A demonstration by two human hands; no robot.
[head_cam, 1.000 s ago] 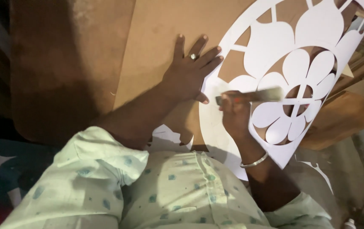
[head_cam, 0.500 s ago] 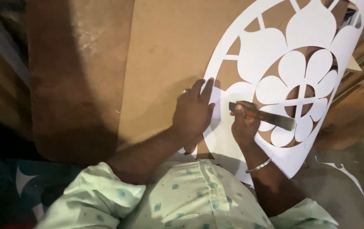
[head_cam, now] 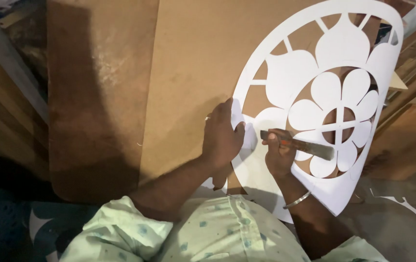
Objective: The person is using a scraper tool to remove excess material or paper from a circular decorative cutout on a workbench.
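Pressing flat on the left edge of one white cut-out stencil (head_cam: 309,97), the left hand (head_cam: 222,138) lies with its grip spread, fingers resting partly on the stencil and partly on the brown board (head_cam: 193,73) beneath it; one ring shows on a finger. The right hand (head_cam: 279,154) has its grip pressed around one flat metal tool (head_cam: 297,144), whose blade reaches rightward over the stencil's central flower. That flower counts eight rounded petals around one small circle crossed by two bars. Around it stand larger pointed petals inside a ring with short spokes; their full number cannot be told. One metal bangle (head_cam: 297,200) circles the right wrist. The stencil lies on the right half of the board, its lower corner overhanging. A second, darker board (head_cam: 96,97) lies just beside the first, on the left.
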